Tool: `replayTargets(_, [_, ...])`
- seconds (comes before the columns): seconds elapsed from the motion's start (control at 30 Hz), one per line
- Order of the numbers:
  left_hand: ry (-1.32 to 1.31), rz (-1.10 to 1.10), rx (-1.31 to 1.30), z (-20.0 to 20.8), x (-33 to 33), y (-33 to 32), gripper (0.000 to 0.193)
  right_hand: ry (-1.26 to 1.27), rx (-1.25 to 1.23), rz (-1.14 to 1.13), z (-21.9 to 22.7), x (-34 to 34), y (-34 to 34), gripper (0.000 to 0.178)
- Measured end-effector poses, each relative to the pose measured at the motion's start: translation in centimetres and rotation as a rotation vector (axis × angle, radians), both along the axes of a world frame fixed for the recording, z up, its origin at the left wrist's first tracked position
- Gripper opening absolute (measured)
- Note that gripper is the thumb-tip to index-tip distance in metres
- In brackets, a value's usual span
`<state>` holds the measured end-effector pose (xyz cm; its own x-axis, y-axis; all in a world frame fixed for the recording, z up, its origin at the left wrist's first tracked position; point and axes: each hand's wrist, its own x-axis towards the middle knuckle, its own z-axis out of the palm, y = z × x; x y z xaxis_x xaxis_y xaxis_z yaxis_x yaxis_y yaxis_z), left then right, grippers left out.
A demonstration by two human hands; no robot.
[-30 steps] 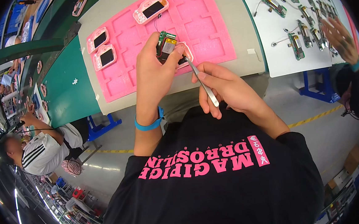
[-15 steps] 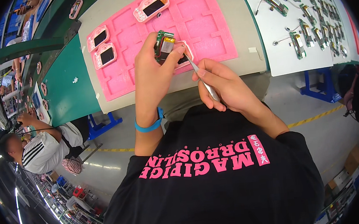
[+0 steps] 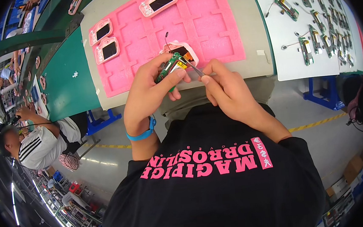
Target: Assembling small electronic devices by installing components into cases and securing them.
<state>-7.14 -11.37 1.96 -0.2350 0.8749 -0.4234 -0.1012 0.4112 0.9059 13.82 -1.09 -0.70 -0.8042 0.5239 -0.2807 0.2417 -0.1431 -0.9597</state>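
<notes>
My left hand (image 3: 148,92) holds a small green circuit board (image 3: 168,67) with a yellow part, above the near edge of a pink foam tray (image 3: 209,30). My right hand (image 3: 226,88) pinches metal tweezers (image 3: 192,67) whose tips touch the board. Behind the board, a white and pink device shell (image 3: 183,49) with a dark screen lies in a tray pocket, a thin black wire rising from it. A blue band circles my left wrist.
Three more pink-framed screen devices (image 3: 107,49) lie in tray pockets. A white sheet (image 3: 286,41) at right carries several green boards with wires. A green conveyor (image 3: 64,84) runs at left, where a seated person in a white shirt (image 3: 39,144) works.
Both hands have drawn nearer to me, off the tray pocket. The tweezers have moved from below the board to touch its yellow part.
</notes>
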Motion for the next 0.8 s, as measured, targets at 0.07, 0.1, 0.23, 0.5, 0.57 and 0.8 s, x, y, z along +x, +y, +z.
replayTargets(0.07, [0.003, -0.011, 0.005, 0.0, -0.1, 0.1, 0.029, -0.01, 0.03, 0.002, -0.1, 0.0, 0.1, 0.003])
replayTargets(0.1, [0.006, -0.024, 0.009, 0.0, -0.2, 0.2, 0.028, -0.019, 0.059, 0.001, -0.2, 0.1, 0.1, 0.003])
replayTargets(0.23, [0.012, -0.047, 0.018, 0.0, -0.3, 0.4, 0.025, -0.041, 0.15, 0.008, -0.6, 0.3, 0.3, 0.004])
replayTargets(0.5, [0.034, -0.053, 0.043, -0.4, -0.2, 0.3, 0.018, -0.049, 0.388, 0.037, -0.4, 0.6, 0.1, 0.007])
replayTargets(0.57, [0.036, -0.046, 0.046, -0.5, -0.2, 0.3, 0.017, -0.046, 0.4, 0.045, -0.4, 0.6, 0.3, 0.007])
replayTargets(0.8, [0.132, 0.01, 0.025, -1.2, 0.5, 1.0, 0.018, -0.033, 0.432, 0.083, -0.2, 0.8, 0.6, 0.008])
